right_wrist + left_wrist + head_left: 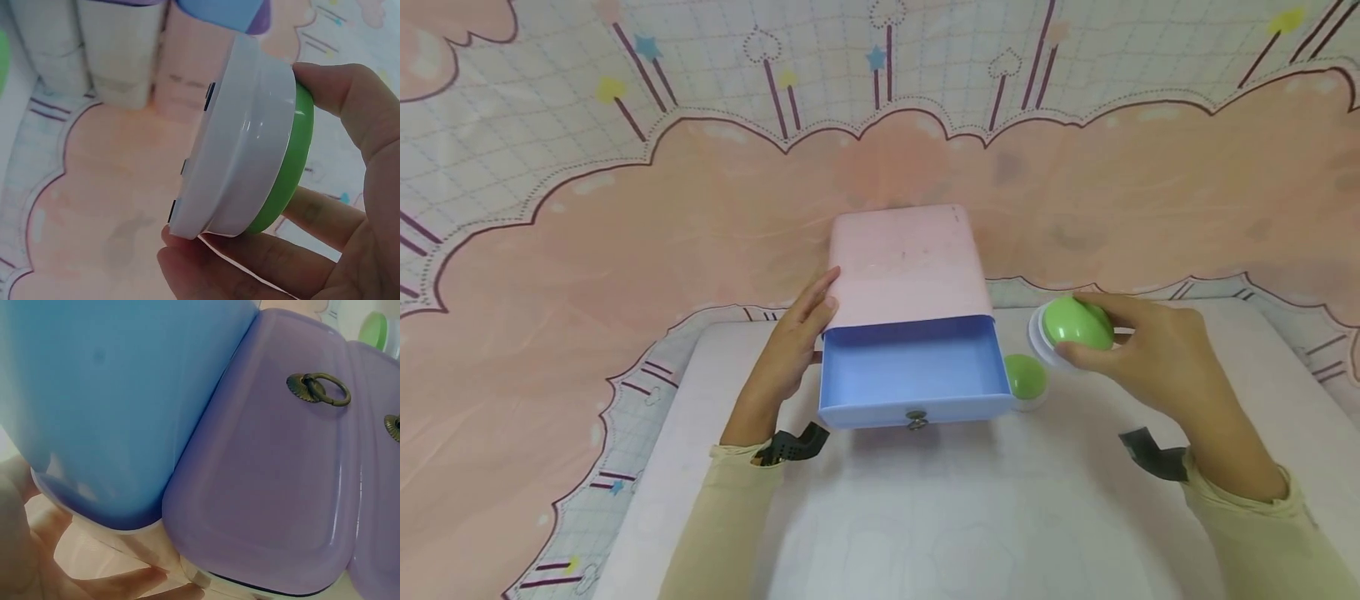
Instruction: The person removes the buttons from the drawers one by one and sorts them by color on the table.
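Observation:
My right hand (1165,358) holds a round push button (1078,323) with a green dome and a white base, above the table to the right. Thumb and fingers grip its rim in the right wrist view, where small dark pads dot the underside of the white base (244,144). A drawer cabinet (910,267) with a pink top stands in the middle, its upper blue drawer (917,358) pulled out with nothing inside. Against the cabinet's left side rests my left hand (793,337), fingers extended. A second green push button (1025,377) sits beside the drawer's right side, partly hidden by it.
Below the blue drawer are closed purple drawer fronts (269,462) with brass ring pulls (328,389). The white table (925,517) reaches back to a patterned cloth (737,225) behind the cabinet.

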Demonstrator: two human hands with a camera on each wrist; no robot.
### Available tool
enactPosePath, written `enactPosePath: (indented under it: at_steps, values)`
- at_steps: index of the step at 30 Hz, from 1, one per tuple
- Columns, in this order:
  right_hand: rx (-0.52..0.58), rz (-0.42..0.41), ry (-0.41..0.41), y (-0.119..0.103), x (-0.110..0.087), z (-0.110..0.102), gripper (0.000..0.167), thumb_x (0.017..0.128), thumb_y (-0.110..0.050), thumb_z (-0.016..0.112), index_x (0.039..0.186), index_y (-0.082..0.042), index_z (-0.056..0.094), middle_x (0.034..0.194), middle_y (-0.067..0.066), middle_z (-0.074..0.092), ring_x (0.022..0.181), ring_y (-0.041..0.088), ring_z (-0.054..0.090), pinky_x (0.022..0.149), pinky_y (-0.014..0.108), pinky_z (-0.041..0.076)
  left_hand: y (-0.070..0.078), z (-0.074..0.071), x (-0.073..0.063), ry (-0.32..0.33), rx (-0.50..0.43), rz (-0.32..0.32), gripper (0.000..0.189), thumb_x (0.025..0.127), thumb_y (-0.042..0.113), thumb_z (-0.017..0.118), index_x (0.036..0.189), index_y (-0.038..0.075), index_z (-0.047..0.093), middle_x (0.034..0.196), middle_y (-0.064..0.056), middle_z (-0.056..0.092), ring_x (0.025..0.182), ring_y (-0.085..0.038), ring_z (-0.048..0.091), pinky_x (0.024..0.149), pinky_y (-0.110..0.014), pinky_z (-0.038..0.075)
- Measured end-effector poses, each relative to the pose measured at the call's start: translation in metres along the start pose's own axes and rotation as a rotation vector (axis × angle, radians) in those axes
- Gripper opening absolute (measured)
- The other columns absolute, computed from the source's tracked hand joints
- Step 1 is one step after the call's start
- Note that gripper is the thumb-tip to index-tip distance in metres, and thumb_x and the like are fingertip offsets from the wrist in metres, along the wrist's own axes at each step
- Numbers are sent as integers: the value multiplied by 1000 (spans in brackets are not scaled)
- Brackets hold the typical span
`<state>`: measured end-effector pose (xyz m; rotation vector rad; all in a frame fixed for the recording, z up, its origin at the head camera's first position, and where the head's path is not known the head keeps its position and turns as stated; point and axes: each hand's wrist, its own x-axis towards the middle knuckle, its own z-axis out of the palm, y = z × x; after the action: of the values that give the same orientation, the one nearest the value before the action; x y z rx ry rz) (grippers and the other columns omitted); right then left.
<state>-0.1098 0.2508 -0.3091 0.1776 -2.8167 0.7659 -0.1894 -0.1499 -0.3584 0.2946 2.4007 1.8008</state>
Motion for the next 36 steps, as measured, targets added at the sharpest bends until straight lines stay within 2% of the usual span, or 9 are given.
enactPosePath:
  at_steps: [3,8,11,15,17,21,26,29,36]
  values:
    - [-7,11,1,13,-2,6,69,82,-46,84,137,-9,65,126,24,70,102,47,71,75,53,60,0,0,-1,2,17,11,56,105,48,48,158,47,29,174,8,7,150,-46,33,94,-73,49]
    - [-10,19,-16,37,-4,19,68,82,-45,84,136,-7,66,123,24,71,103,46,69,71,47,59,-1,-1,0,5,0,5,59,105,48,50,158,51,25,170,-9,23,144,-47,42,94,-72,50]
    - [-3,36,-28,50,-4,28,67,83,-45,83,134,-5,66,120,25,72,103,46,68,70,46,58,0,-1,0,14,-3,17,60,105,47,51,159,48,26,167,-15,27,141,-48,45,94,-72,49]
    - [-9,68,-70,66,-4,40,69,84,-49,81,135,-5,65,119,25,72,103,44,67,67,34,52,0,-1,-1,50,28,30,58,104,48,52,158,43,32,167,-11,30,138,-47,49,93,-68,52]
    - [-12,76,-93,73,-5,46,69,85,-49,80,136,-5,64,119,26,71,104,43,66,68,33,51,1,-1,-1,69,45,34,56,104,48,53,157,42,36,168,-4,29,138,-45,50,92,-65,55]
    - [-20,107,-141,85,-6,56,74,87,-54,77,140,-5,61,122,27,69,109,43,62,75,45,54,-1,1,-2,83,65,53,53,104,48,53,155,41,40,170,5,23,142,-44,48,90,-63,56]
    - [-13,146,-201,97,-5,65,81,87,-57,75,144,-2,56,129,30,64,116,47,58,88,62,53,-3,2,-1,89,76,74,51,105,46,51,155,42,40,172,4,19,145,-43,44,90,-65,55]
    - [-16,152,-226,102,-4,70,82,87,-55,76,145,-1,54,131,32,62,118,50,57,93,66,51,-4,2,-1,94,80,77,51,105,48,50,155,43,40,172,4,18,145,-43,43,90,-64,55]
    - [-29,140,-261,106,-2,75,81,86,-53,78,144,0,55,129,33,63,115,48,59,91,64,52,-5,1,-1,93,87,71,51,105,48,50,155,43,39,172,7,16,147,-41,41,89,-63,56]
